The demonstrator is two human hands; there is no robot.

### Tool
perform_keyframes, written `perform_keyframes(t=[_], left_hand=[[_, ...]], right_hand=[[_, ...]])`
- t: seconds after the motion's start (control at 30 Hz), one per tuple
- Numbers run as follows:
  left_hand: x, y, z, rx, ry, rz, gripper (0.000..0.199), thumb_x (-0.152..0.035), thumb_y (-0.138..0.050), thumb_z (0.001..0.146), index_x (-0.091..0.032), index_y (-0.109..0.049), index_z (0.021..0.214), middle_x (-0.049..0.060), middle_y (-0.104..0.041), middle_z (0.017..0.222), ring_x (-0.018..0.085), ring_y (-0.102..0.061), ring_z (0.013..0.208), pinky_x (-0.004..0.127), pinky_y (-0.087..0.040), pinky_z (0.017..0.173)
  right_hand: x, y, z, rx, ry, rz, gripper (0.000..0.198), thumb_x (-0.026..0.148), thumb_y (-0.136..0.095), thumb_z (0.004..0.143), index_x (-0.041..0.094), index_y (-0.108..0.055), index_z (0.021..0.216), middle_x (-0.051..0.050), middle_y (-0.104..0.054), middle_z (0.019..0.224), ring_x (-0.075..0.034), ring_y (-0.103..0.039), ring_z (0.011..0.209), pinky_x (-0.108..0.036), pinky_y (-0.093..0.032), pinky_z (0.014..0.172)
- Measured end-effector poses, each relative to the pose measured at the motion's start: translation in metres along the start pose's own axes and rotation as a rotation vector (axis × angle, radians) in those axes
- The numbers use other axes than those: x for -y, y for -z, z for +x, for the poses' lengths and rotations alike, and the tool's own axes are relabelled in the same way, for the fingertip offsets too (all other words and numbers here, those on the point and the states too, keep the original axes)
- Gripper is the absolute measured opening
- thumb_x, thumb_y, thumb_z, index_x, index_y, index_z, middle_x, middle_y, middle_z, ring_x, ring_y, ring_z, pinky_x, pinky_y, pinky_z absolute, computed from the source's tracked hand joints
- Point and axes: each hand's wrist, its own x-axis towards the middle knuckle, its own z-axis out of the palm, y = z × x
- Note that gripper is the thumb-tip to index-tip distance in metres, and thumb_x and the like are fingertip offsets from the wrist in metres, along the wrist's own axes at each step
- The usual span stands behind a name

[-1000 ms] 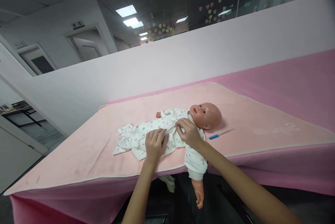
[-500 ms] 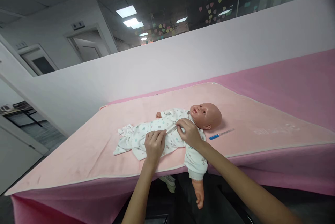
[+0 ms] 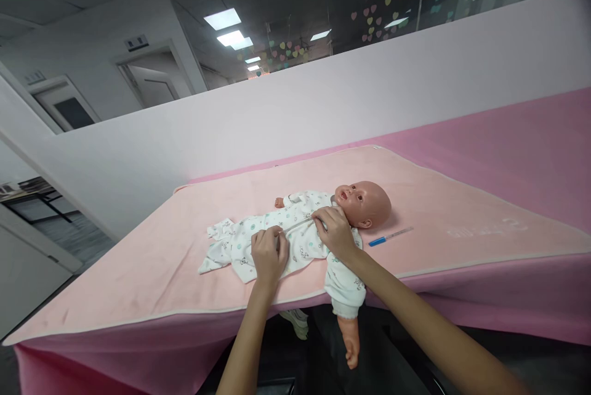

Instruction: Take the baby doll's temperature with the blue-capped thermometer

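Note:
A baby doll (image 3: pixel 364 201) lies on its back, head to the right, dressed in a white printed romper (image 3: pixel 302 247). My right hand (image 3: pixel 335 232) is closed on the romper's front edge just below the doll's neck. Lower down the chest, my left hand (image 3: pixel 269 255) has its fingers curled and pinched at the same edge. Between the two hands that edge runs in a straight line. One doll arm (image 3: pixel 349 339) hangs over the front of the table, in a bunched sleeve. The fingertips of both hands are partly hidden.
A slim clear stick with a blue end (image 3: pixel 378 240), like a thermometer, lies beside the doll's head. Beneath the doll is a light pink blanket (image 3: pixel 148 259) over a darker pink cloth (image 3: pixel 530 127). A white wall (image 3: pixel 277 118) stands behind, with windows above.
My left hand has slid slightly left and up along the romper's front edge, its fingers more curled. My right hand stays near the neck, and the doll lies as before.

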Motion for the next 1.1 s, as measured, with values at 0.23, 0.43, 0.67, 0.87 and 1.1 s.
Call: perform_keyframes(t=[0.23,0.43,0.67,0.87,1.1], left_hand=[[0.01,0.002,0.001,-0.084,0.341,0.008,0.015,-0.023,-0.05,0.077,-0.018,-0.054,0.091,-0.004,-0.048,0.057,0.014,-0.049,0.059,0.032,-0.036,0.077],[0.023,0.009,0.001,-0.211,0.633,-0.003,0.014,-0.02,-0.05,0.073,-0.02,-0.055,0.086,-0.005,-0.049,0.058,0.015,-0.051,0.063,0.031,-0.037,0.073],[-0.006,0.027,0.006,-0.097,0.404,-0.154,0.014,-0.028,-0.047,0.082,-0.02,-0.056,0.089,0.0,-0.055,0.071,0.016,-0.053,0.071,0.03,-0.04,0.071],[-0.059,0.046,-0.019,0.51,-0.417,-0.096,0.02,-0.024,-0.051,0.08,-0.02,-0.056,0.099,0.004,-0.061,0.092,0.018,-0.054,0.08,0.032,-0.039,0.07],[-0.03,0.071,-0.029,0.52,-0.524,0.058,0.021,-0.015,-0.048,0.081,-0.019,-0.056,0.099,0.006,-0.063,0.09,0.017,-0.057,0.079,0.034,-0.042,0.074]], right_hand=[[0.001,0.009,-0.005,-0.192,0.048,-0.11,0.025,0.003,-0.039,0.081,0.019,-0.059,0.082,-0.003,-0.062,0.081,-0.015,-0.056,0.081,-0.034,-0.039,0.083],[-0.008,0.05,-0.037,-0.317,-0.082,-0.239,0.025,0.005,-0.042,0.079,0.021,-0.061,0.082,-0.004,-0.062,0.088,-0.018,-0.056,0.089,-0.038,-0.039,0.087],[-0.042,0.085,-0.054,-0.105,-0.147,-0.287,0.013,0.017,-0.047,0.08,0.019,-0.06,0.08,-0.005,-0.064,0.085,-0.018,-0.057,0.084,-0.032,-0.04,0.078],[-0.044,0.096,-0.065,0.121,-0.259,-0.253,0.016,0.018,-0.047,0.078,0.019,-0.063,0.077,-0.004,-0.066,0.077,-0.019,-0.057,0.075,-0.032,-0.037,0.072],[-0.002,0.071,-0.022,0.419,-0.391,0.146,0.024,0.022,-0.045,0.078,0.02,-0.067,0.087,0.0,-0.063,0.062,-0.014,-0.055,0.058,-0.025,-0.039,0.059]])
